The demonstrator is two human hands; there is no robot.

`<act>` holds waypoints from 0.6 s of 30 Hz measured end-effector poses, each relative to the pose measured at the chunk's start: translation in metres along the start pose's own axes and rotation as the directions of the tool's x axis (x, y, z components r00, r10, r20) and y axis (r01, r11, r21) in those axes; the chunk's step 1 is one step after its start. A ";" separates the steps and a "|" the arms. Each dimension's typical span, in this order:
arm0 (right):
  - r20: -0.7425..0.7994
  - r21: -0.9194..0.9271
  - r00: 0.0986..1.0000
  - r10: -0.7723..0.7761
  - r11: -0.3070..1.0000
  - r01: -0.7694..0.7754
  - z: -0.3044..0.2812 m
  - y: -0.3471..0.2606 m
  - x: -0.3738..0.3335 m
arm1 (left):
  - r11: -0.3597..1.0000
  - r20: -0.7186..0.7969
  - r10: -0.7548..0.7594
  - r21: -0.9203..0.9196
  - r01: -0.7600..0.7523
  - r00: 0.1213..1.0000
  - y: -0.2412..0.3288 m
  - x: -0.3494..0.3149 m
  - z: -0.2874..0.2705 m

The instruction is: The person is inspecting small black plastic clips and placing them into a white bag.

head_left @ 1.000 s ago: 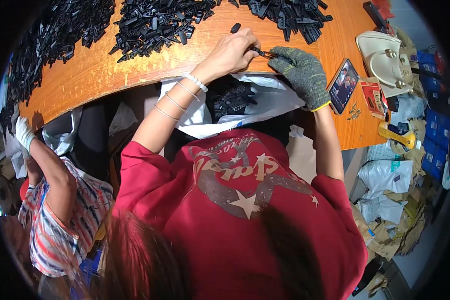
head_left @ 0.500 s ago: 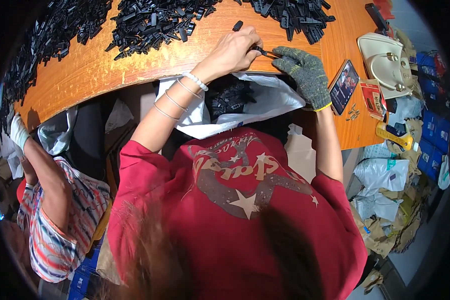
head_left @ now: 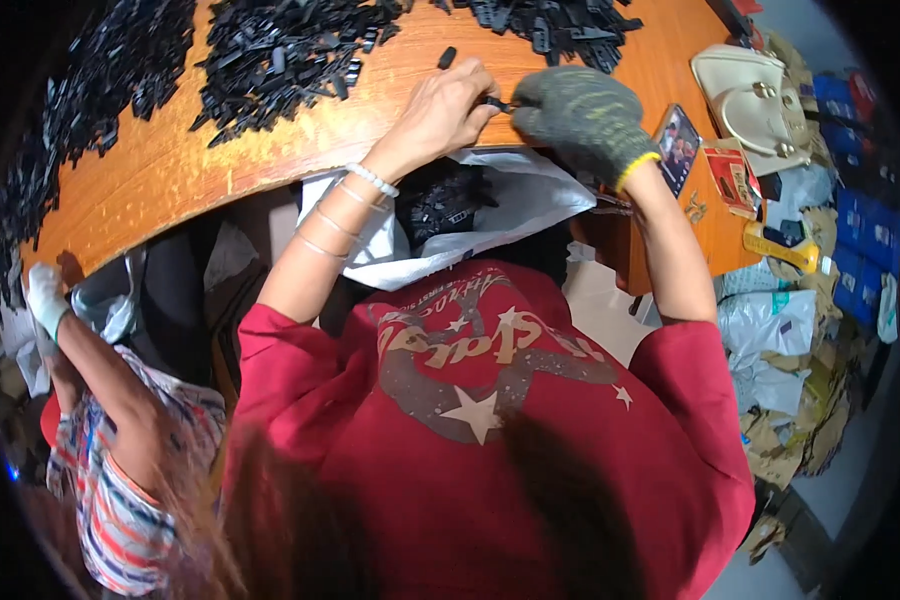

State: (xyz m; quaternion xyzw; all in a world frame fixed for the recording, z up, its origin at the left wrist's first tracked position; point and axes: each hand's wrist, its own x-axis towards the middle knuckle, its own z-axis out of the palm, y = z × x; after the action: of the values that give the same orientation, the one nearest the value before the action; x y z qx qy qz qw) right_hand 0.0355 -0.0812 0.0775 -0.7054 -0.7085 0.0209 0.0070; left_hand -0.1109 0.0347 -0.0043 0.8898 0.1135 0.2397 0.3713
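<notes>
My left hand (head_left: 442,115), bare with bracelets on the wrist, pinches a small black plastic part (head_left: 493,103) above the table's near edge. Against the part's right end is my right hand (head_left: 582,118), in a dark grey knit glove with a yellow cuff. Its fingers are curled closed; what they hold is hidden, though a thin dark tip shows between the hands. One loose black piece (head_left: 448,57) lies just beyond my left hand. Below my hands, a white bag (head_left: 535,212) gapes at the table edge, with black plastic parts (head_left: 445,208) inside.
Heaps of black parts (head_left: 280,60) cover the far side of the wooden table (head_left: 160,195). On the right lie a phone (head_left: 678,150), a red packet (head_left: 732,178) and a cream handbag (head_left: 755,105). At left, a co-worker's white-gloved hand (head_left: 45,298) is by the table edge.
My gloved right hand has moved left and turned, closing in on the black part, so less of the thin dark piece shows. My left hand keeps its pinch. The whole view has shifted slightly.
</notes>
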 end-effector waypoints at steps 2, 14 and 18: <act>-0.038 -0.090 0.998 -0.051 0.995 0.047 0.010 -0.005 0.004 | 1.000 -0.007 0.017 -0.013 -0.017 1.000 0.000 0.000 -0.001; -0.012 -0.157 0.993 -0.120 0.981 0.117 -0.001 -0.010 0.017 | 0.997 -0.012 0.039 -0.071 -0.040 0.999 0.008 0.001 -0.003; 0.049 -0.081 0.994 -0.100 0.991 0.103 -0.003 -0.010 0.017 | 0.994 -0.006 0.014 -0.107 -0.015 1.000 0.009 -0.001 -0.002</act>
State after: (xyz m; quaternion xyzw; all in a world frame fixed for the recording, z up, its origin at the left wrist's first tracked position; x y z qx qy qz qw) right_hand 0.0260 -0.0641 0.0808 -0.6675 -0.7437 0.0069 -0.0371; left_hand -0.1128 0.0293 0.0028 0.8687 0.0951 0.2506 0.4165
